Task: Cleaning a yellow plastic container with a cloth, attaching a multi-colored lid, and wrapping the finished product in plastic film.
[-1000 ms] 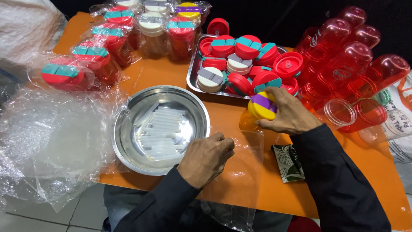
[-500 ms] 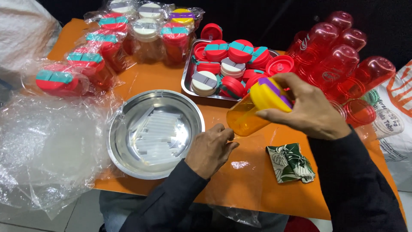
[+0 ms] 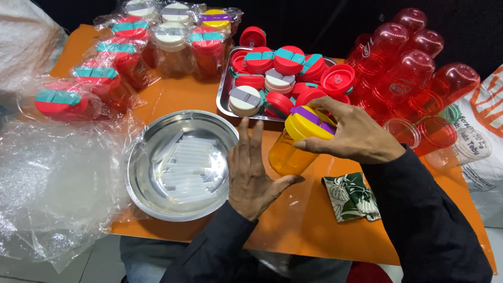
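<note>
My right hand (image 3: 355, 135) grips an orange see-through cup (image 3: 287, 156) by its yellow lid with a purple flap (image 3: 310, 122), holding it tilted above the orange table (image 3: 314, 220). My left hand (image 3: 253, 170) is spread flat with fingers apart right beside the cup's base, its thumb reaching under the cup; whether it touches is unclear. To the left of that hand lies a round steel bowl (image 3: 146, 157) with several white straws (image 3: 187, 166) in it.
A steel tray (image 3: 224, 99) holds several red, teal and white lids. Stacked red cups (image 3: 403, 68) stand at right. Wrapped lidded cups (image 3: 120, 57) line the back left. Clear plastic bags (image 3: 52, 188) spill over the left edge. A folded leaf-print cloth (image 3: 351, 196) lies near me.
My right hand lifted the cup off the table and swung it left toward my left hand. My left hand uncurled from a loose fist into a flat open palm.
</note>
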